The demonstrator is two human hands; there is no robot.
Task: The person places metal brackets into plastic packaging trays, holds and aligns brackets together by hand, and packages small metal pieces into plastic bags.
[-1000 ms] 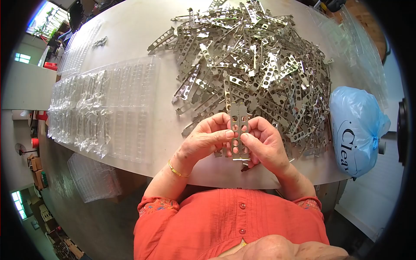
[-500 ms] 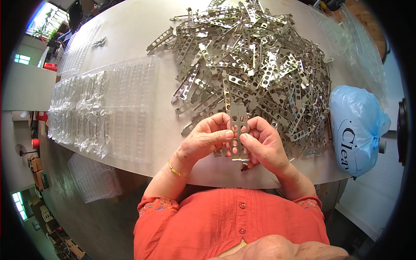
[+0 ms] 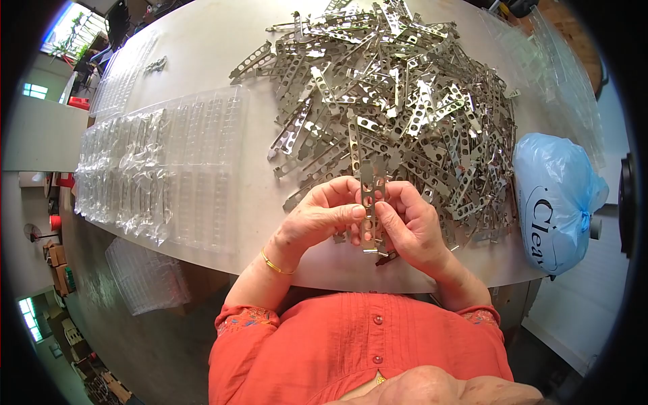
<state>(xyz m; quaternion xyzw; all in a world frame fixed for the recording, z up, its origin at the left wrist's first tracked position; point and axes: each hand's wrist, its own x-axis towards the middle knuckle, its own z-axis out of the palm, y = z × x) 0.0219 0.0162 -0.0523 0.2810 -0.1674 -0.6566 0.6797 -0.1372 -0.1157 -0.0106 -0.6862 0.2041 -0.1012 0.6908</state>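
My left hand [image 3: 324, 212] and my right hand [image 3: 410, 223] are together near the table's front edge, each closed on metal brackets with round holes. The held brackets [image 3: 368, 196] stand upright side by side between my thumbs, partly overlapping. More metal ends show below my fingers, partly hidden by them. Just beyond my hands lies a large heap of similar metal brackets [image 3: 405, 101].
Left on the table [image 3: 260, 202] is a clear plastic tray [image 3: 202, 169], its left part filled with wrapped pieces. Another clear tray [image 3: 125, 77] lies behind it. A blue plastic bag [image 3: 557, 202] sits at the right, with clear sheets [image 3: 560, 88] beyond. Stacked trays [image 3: 145, 277] are below the left edge.
The held brackets have turned and shifted against each other, now showing shinier surfaces and more overlap. My right thumb has moved slightly up; my left hand is almost unmoved.
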